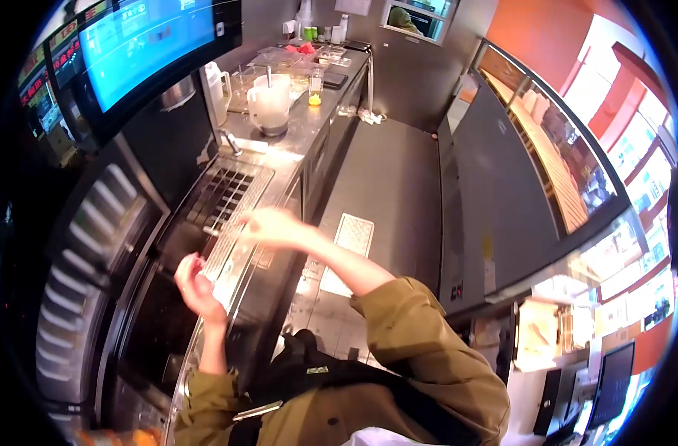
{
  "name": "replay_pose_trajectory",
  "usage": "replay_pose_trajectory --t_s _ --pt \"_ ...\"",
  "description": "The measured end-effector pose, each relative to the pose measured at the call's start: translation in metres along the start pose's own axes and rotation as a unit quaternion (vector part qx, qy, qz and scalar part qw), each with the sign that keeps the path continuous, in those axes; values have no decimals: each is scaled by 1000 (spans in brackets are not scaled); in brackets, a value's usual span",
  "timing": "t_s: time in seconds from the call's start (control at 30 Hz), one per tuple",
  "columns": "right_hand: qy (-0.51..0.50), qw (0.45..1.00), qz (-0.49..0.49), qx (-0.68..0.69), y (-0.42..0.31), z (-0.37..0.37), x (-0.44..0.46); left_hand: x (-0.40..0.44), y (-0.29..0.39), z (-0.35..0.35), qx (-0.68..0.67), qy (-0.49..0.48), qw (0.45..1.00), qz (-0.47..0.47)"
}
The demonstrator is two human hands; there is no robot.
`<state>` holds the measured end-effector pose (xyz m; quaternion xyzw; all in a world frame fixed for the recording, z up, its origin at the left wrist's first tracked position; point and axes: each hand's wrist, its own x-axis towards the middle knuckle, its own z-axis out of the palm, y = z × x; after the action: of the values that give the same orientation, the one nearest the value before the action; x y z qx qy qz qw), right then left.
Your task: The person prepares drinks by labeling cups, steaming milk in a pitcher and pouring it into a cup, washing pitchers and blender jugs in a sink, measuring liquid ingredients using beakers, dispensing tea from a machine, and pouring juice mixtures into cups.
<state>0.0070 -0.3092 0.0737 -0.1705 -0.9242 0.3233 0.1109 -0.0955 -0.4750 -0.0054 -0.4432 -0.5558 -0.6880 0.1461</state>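
Observation:
My left hand point(198, 286) is raised palm up beside the black machine at the left, its fingers slightly curled and apart, with nothing seen in it. My right hand point(268, 227) reaches over the metal counter edge near the wire rack point(238, 182); its fingers are blurred, and whether they hold anything is unclear. Beyond the rack, a small metal tap point(232, 143) stands at the counter. Farther along, a large translucent pitcher point(269, 108) stands on the counter point(298, 123).
A bright blue screen point(149, 44) hangs at the upper left. A yellow item point(314, 99), a red cloth point(302, 48) and containers lie farther back. A dark partition point(502, 178) borders the walkway point(387, 171) on the right. A pale mat point(354, 235) lies on the floor.

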Motion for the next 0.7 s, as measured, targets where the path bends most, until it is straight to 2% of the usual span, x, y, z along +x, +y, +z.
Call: replay_pose_trajectory --t_s 0.03,0.07,0.1,0.13,0.17,0.2,0.23,0.27,0.3,0.4,0.5,0.57,0.63,0.67,0.7 --pt "89 993 63 44 76 -6 16 8 -20 49 -29 -5 999 -33" --pt "144 979 130 64 133 -26 16 19 -41 94 -48 -44 998 -13" --pt "215 949 207 101 209 -30 14 29 -60 142 -41 -85 995 -29" --pt "289 917 262 81 284 -23 0 40 -78 195 -79 -108 990 -39" --pt "304 893 330 27 392 5 -33 54 -92 250 -123 -143 974 -125" --pt "277 866 416 -14 467 19 -70 61 -135 313 -138 -144 974 -108" --pt "211 840 498 -44 506 40 -122 82 -146 364 -104 -170 973 -118" --pt "131 816 560 -61 533 60 -176 98 -165 413 -157 -191 949 -196" --pt "54 794 603 -59 549 79 -228 113 -193 462 -169 -165 937 -258" --pt "-66 735 675 9 529 74 -315 147 -322 592 -101 -127 953 -257" --pt "-122 698 704 59 537 59 -347 200 -364 663 55 -37 974 -216" --pt "-141 694 703 67 564 43 -345 223 -413 713 62 -28 975 -212" --pt "-154 711 684 55 607 17 -329 231 -458 746 180 15 976 -119" --pt "-161 724 669 42 631 -1 -317 252 -445 751 81 -28 966 -243" --pt "-166 740 651 20 656 -24 -302 250 -450 751 80 -33 960 -265"
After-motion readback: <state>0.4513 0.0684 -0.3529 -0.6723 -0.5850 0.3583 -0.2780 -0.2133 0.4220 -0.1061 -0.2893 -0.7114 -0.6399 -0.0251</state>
